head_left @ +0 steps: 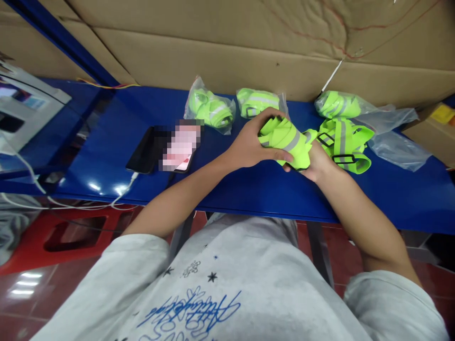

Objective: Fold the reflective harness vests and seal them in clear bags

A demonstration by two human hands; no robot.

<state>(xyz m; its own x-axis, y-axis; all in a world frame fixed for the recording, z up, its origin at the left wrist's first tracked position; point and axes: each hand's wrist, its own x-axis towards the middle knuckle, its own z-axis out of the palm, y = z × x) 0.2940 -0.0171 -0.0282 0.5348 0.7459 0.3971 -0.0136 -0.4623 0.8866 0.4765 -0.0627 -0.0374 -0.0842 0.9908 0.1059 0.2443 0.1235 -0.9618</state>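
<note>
A bundle of neon yellow-green reflective strap (286, 141) with a silver stripe is held above the blue table. My left hand (251, 142) wraps round its left side, thumb across the front. On the bundle's right, my right hand (314, 163) grips it from beneath and behind; most of its fingers are hidden. Just right of that hand lies a loose reflective strap harness (344, 142) with black buckles. Behind my hands, a bagged reflective strap (259, 100) rests against the cardboard, with another bagged strap (212, 111) to its left and a third bagged strap (336, 105) to the right.
Clear plastic bags (401, 144) lie at the right, beside a cardboard box (435, 130). A black phone (144, 151) with a white cable (124, 189) and a lit phone (183, 147) lie left. A white machine (30, 102) stands far left. Cardboard (213, 52) lines the back.
</note>
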